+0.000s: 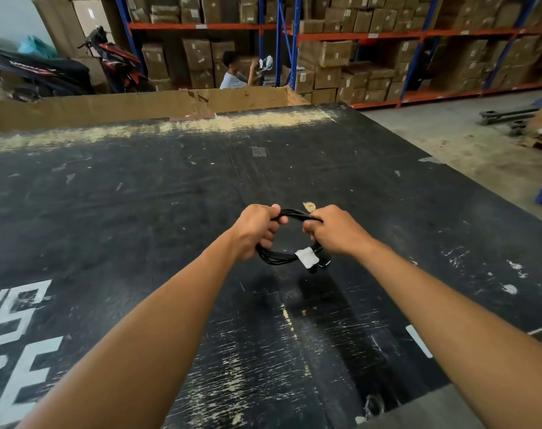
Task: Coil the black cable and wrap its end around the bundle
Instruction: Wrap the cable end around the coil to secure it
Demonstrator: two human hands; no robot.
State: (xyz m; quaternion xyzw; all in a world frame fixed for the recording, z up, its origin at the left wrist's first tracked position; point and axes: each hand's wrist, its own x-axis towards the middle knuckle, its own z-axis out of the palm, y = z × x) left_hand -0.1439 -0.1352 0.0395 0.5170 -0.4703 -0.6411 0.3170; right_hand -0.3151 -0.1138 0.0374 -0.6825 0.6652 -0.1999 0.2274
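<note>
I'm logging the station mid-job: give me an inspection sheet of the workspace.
Surface: black table top, scuffed, with white lettering at the near left.
Job's things: black cable coiled in a loop, white label on it.
Clutter: tape scraps and paper bits on the top.
Grips: left hand and right hand both closed on the coil, held above the top.
Cables: only the coil.
Surroundings: shelving with cardboard boxes, motorbikes, a seated person.

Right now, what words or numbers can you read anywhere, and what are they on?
Black table: big white painted letters at the near left edge, cut off by the frame; no whole word reads.
White tag on the black cable: nothing readable shows.
Motorbike: lettering, too blurred.
Cardboard boxes and shelf labels: too small to read.
</note>
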